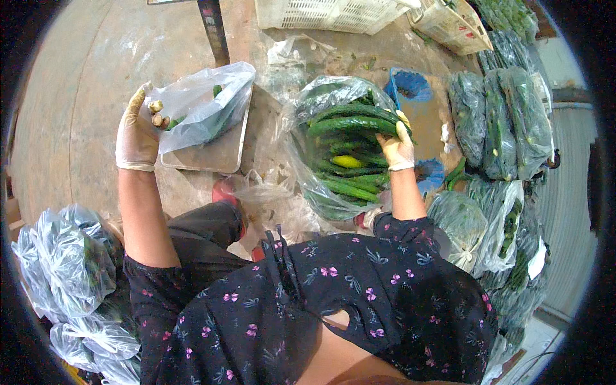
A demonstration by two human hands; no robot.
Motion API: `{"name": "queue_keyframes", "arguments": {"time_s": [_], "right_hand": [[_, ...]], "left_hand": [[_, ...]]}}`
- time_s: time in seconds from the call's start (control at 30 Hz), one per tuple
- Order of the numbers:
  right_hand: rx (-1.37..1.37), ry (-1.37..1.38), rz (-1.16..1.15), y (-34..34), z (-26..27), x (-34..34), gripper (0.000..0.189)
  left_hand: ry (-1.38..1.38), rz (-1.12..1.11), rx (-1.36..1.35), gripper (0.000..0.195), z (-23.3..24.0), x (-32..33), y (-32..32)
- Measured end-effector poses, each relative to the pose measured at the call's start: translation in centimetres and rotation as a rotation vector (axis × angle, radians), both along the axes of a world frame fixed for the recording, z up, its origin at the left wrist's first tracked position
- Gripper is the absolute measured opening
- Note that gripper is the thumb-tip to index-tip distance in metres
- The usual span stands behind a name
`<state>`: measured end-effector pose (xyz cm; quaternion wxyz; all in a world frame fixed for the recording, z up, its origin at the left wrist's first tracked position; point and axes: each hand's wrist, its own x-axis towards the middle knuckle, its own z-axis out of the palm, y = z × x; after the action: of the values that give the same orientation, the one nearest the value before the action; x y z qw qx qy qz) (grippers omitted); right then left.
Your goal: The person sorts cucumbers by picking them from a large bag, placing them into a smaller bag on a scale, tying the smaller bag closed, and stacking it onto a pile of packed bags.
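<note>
My left hand [137,130], in a pale glove with bare fingertips, grips the edge of a clear plastic bag [192,103]. A few cucumbers [219,127] show inside that bag, which lies over a metal-rimmed scale platform [202,161]. In my right hand [399,144], gloved the same way, are the ends of long dark-green cucumbers [351,124]. They lie across the top of a large open plastic bag [308,192] filled with more cucumbers. A yellow cucumber [349,161] shows among the green ones. The fingers of my right hand partly hide the held ends.
White plastic crates [332,17] stand at the far side. Packed bags of cucumbers [500,122] line the right, and more tied bags [72,264] are piled at the left. A dark post [214,33] rises behind the platform. Blue plastic mesh [411,86] lies beside the big bag.
</note>
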<state>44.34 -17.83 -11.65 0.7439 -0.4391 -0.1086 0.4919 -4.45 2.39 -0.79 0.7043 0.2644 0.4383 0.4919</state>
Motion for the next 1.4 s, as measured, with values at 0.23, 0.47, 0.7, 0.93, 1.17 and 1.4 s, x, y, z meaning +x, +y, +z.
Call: {"name": "queue_keyframes", "arguments": {"time_s": [0.23,0.47,0.7,0.93,1.17,1.4], "right_hand": [[0.365,0.301,0.186,1.2,2.0,-2.9,0.038],[0.522,0.433,0.391,6.6,4.6,-9.1,0.040],[0.434,0.540,0.324,10.3,3.3,-11.8,0.039],[0.384,0.466,0.215,9.4,2.2,-12.1,0.034],[0.378,0.428,0.251,6.7,3.1,-10.8,0.034],[0.398,0.395,0.223,3.9,4.0,-8.2,0.035]], "left_hand": [[0.001,0.013,-0.019,0.036,0.3,-0.8,-0.4],[-0.065,-0.011,-0.035,0.034,0.0,-1.7,-0.6],[-0.098,-0.080,-0.032,0.027,0.9,-1.9,-1.1],[-0.076,-0.060,-0.021,0.027,-0.2,-2.1,-0.7],[0.072,-0.096,-0.002,0.030,-1.1,-1.6,-0.5],[0.263,-0.133,0.047,0.030,-2.1,-0.7,0.0]]}}
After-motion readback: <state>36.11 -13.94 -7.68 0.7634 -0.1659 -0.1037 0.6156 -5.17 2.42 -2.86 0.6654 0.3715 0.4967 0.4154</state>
